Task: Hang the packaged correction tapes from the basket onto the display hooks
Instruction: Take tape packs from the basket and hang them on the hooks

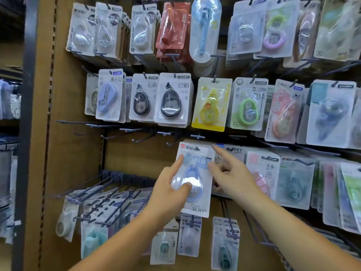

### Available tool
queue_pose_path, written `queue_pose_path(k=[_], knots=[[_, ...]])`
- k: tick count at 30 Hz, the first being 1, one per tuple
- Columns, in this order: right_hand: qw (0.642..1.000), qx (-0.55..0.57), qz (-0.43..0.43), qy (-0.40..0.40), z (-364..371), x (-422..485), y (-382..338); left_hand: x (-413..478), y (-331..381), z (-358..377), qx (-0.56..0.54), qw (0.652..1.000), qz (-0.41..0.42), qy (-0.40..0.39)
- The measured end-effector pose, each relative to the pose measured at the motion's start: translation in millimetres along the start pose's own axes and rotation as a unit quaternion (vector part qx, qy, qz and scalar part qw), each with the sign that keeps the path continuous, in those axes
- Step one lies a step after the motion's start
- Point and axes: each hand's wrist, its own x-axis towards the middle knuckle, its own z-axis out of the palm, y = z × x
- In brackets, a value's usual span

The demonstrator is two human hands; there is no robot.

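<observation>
A packaged blue correction tape point(197, 192) marked 30m is held upright against the pegboard display, its hang hole at the top near a hook. My left hand point(172, 188) grips its left side, thumb across the blister and index finger up the card's edge. My right hand point(232, 173) is at the pack's right edge with the index finger pointing up toward the top corner; its other fingers touch the card's side. The basket is out of view.
Rows of packaged correction tapes hang above, to the right and below. Several bare hooks point(109, 125) jut out left of the pack, and more long hooks point(101, 192) slope down at lower left. A dark shelf upright point(27, 114) stands at the left.
</observation>
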Motion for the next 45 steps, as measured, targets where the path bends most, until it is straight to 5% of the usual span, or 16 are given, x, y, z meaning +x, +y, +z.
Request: queue_pose_path(k=[9,17,26,36,41,45], knots=[[0.951,-0.304,-0.05,0.013,0,0,8,32,-18,4,0.157,0.988,0.007,-0.011],[0.94,-0.338,-0.051,-0.01,-8,-11,17,62,-44,20,0.307,0.951,0.012,0.032],[0.938,-0.342,-0.045,-0.032,-5,-27,17,56,-53,17,0.304,0.952,0.021,0.033],[0.922,-0.37,-0.047,-0.109,22,-112,15,-81,-34,-28,0.26,0.961,0.09,0.0],[0.876,-0.437,-0.148,-0.139,53,-204,48,-198,-80,-29,0.198,0.979,0.035,-0.034],[0.87,-0.421,-0.038,-0.255,77,-270,86,-269,-141,-17,0.19,0.974,-0.085,-0.087]])
